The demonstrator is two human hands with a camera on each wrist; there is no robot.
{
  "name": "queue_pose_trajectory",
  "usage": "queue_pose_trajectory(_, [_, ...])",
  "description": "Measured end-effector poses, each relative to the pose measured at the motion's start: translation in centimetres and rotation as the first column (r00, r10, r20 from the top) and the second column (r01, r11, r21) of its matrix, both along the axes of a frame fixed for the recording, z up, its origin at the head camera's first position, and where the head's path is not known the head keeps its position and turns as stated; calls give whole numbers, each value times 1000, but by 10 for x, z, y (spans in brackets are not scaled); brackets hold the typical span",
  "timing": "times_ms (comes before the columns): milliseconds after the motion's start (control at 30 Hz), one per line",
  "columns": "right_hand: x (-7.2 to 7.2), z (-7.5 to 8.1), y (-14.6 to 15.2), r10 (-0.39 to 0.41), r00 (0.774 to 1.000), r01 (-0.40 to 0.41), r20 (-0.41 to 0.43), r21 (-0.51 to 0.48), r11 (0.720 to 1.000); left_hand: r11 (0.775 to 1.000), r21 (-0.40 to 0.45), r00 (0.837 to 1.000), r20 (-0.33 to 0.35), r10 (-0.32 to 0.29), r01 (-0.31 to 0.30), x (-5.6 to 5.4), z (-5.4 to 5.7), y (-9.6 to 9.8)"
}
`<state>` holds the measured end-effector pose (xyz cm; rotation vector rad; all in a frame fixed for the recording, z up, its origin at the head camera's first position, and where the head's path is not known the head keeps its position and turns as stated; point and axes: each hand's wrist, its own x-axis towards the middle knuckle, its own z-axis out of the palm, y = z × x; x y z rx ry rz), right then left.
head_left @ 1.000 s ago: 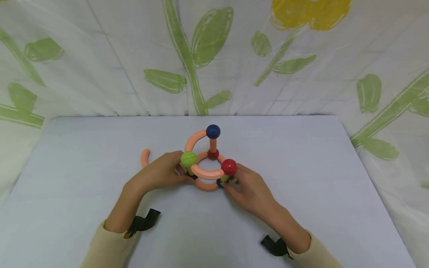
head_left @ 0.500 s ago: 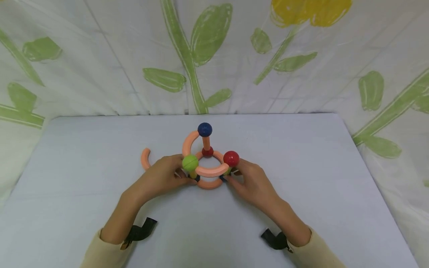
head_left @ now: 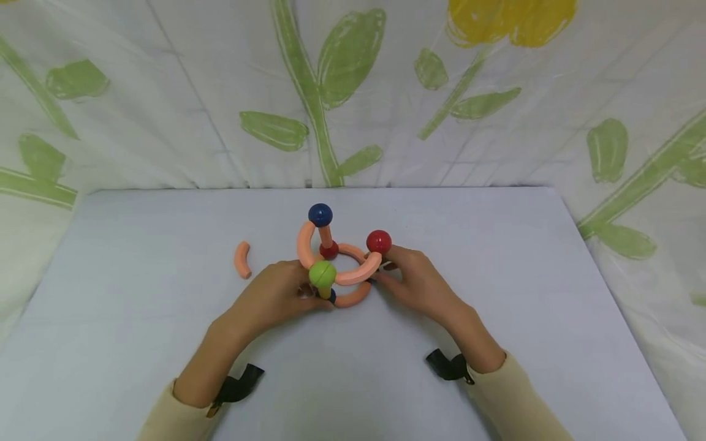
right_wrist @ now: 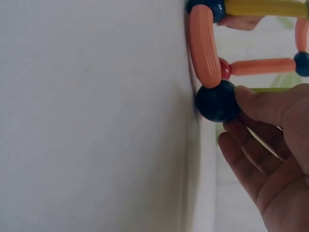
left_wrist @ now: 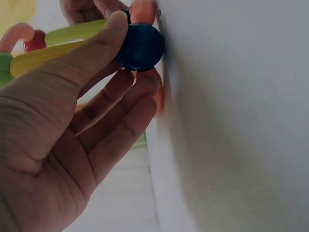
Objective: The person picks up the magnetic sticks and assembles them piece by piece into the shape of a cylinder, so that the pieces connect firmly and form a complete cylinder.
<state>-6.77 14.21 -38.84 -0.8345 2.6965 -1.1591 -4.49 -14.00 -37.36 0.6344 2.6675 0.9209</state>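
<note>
A magnetic stick-and-ball frame [head_left: 353, 296] stands on the table between both hands. Curved orange sticks and balls form its lower ring, with a red ball [head_left: 329, 249] at the back. Uprights carry a green ball [head_left: 322, 274], an upper red ball [head_left: 379, 242] and an upper blue ball [head_left: 320, 215]. Curved sticks link green to red and green to blue. My left hand [head_left: 278, 293] pinches the dark blue ball [left_wrist: 141, 47] under the yellow stick [left_wrist: 43, 59]. Thumb and fingers of my right hand [head_left: 421, 285] grip the other dark blue ball [right_wrist: 217, 101], low on the right.
One loose curved orange stick [head_left: 241, 260] lies on the white table [head_left: 524, 275], left of the frame. Behind the table's far edge hangs a pale sheet [head_left: 220, 73] painted with plants. Black wrist-worn devices [head_left: 239, 384] show at both sleeves.
Both hands have turned the frame counterclockwise as seen from above. Its upper blue ball went left, the upper red ball went back, and the green ball came nearer and right.
</note>
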Motion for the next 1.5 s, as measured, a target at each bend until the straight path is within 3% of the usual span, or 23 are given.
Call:
queue_pose_trajectory(167, [-4,0,3,-17,999,17,30,18,1000,999,-53,998,-64,-2,-2,3,-2,7])
queue_pose_trajectory(333, [-5,-2,4,-21,999,21,35,2,1000,1000,-29,998,-62,-5,4,4,-3,6])
queue_pose_trajectory(700, [-2,-4,-4,-17,999,17,-27,-5,1000,999,48,999,36,-2,1,1,-3,1])
queue_pose_trajectory(967, [-2,-6,-4,-7,998,7,-63,5,1000,998,66,1000,21,0,-1,2,-5,-2])
queue_pose_trajectory(1267, [-4,-7,-3,2,1000,-2,-29,-24,1000,998,67,998,56,6,-9,4,-5,1])
queue_pose_trajectory(1500, [-1,0,2,-14,999,13,43,18,1000,999,46,994,111,12,-18,0,4,-17])
